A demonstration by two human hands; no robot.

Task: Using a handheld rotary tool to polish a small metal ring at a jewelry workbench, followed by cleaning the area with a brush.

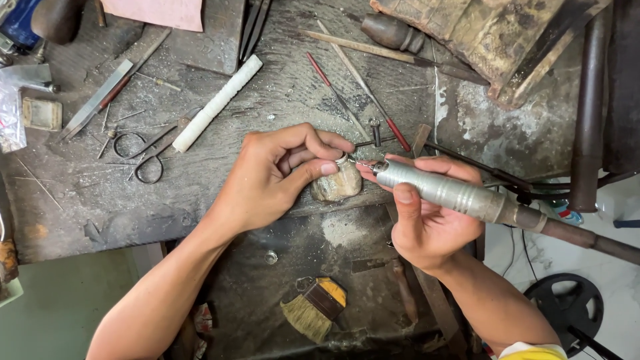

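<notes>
Your left hand (277, 177) is pinching a small silver ring (341, 159) against the bench peg (338, 185) while your right hand (427, 220) is gripping the rotary handpiece (443, 190), so keeping the tip steady matters.

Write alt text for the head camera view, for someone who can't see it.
Seen from above, a left hand pinches a small silver ring against a worn bench peg, while the right hand holds a metal rotary handpiece with its tip at the ring. Scissors, files, a white rod and a brush lie around on the grimy workbench.
</notes>
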